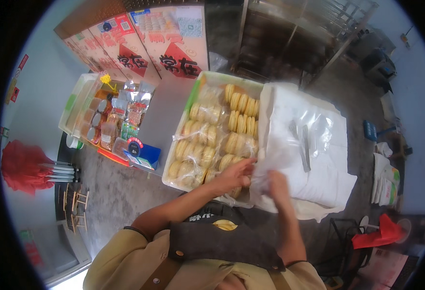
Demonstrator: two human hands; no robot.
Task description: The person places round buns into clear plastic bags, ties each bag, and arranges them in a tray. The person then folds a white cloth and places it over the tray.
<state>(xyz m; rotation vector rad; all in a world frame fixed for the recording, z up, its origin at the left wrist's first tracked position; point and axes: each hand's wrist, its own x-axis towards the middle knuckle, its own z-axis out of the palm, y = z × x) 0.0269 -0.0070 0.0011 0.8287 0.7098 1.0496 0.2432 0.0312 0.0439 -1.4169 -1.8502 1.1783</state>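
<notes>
Two hands, my left hand [236, 175] and right hand [276, 186], pinch a thin, slippery clear plastic bag [260, 186], fingers clamped on its limp mouth beside fragile round yellow pastries [241, 121].

Seen from above: a white tray [191, 99] packed with round pale-yellow pastries [242, 120], several bundled in clear bags. Left hand [235, 175] reaching over the near end of the tray, fingers on a clear plastic bag [263, 186]. Right hand [277, 186] just beside it, pinching the same bag at the edge of a white cloth-covered tray [335, 181]. Metal tongs [302, 145] lying on clear film atop that cloth. Further left, a blue box [144, 155] and a rack of small packaged goods [107, 123] on the grey counter [161, 113]. Red-and-white cartons [166, 43] behind. A red cloth [381, 235] low at right
</notes>
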